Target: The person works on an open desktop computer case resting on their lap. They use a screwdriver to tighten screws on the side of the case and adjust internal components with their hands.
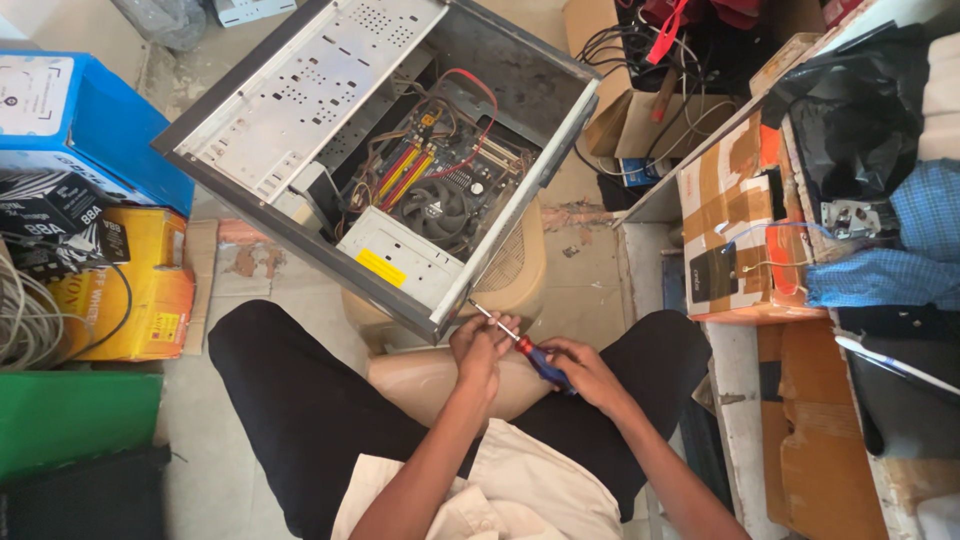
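Note:
An open grey computer case (300, 90) lies on its side on a beige stool (515, 265) in front of me, its motherboard, fan (440, 205) and coloured cables exposed. My right hand (585, 370) grips the blue and red handle of a screwdriver (535, 358). The metal shaft points up-left toward the case's near corner. My left hand (482, 345) is closed around the shaft close to the handle. Both hands hover over my lap, just below the case edge.
At left lie a blue box (90, 120), a yellow box (150, 290), coiled cables (25, 320) and a green box (70, 415). At right, a taped cardboard box (735, 230), black bag (860, 110), blue checked cloth (900, 250) and a cable-filled carton (650, 110).

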